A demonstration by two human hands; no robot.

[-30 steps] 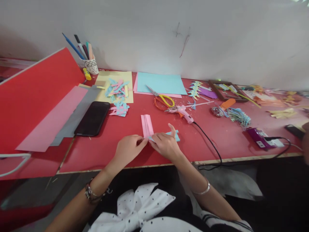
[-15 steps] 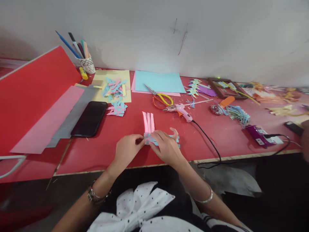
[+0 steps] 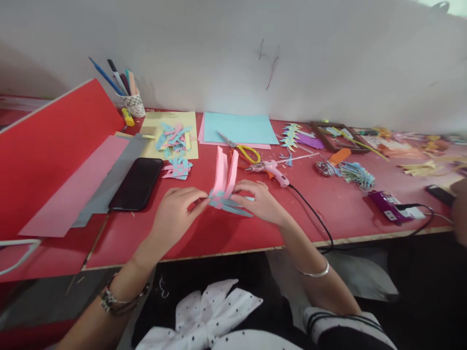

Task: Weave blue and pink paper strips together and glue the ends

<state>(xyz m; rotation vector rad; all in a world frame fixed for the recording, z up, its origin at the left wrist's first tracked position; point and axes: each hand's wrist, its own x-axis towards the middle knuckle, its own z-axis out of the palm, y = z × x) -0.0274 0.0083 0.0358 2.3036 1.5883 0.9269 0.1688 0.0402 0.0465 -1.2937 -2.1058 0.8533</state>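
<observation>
A piece of woven pink and blue paper strips [image 3: 218, 195] is held between my two hands, a little above the red table. Its pink strips [image 3: 221, 170] stand up and spread apart, while the blue strips [image 3: 235, 207] stretch to the right. My left hand [image 3: 178, 206] pinches the left edge of the weave between thumb and fingertips. On the other side, my right hand [image 3: 257, 198] grips the weave's right side between thumb and fingers, partly covering the blue strips.
Beyond the hands lie yellow-handled scissors [image 3: 248, 152] and a pink glue gun [image 3: 272, 170] with a black cord. A black phone [image 3: 136, 184] and a small finished weave [image 3: 178, 168] are at left. The purple power socket [image 3: 392, 206] sits right, near someone's hand [image 3: 459, 209].
The woven strips have been lifted off the table and tilted up, with the pink strips now spreading. My left hand has moved slightly left, and the right hand has shifted its grip.
</observation>
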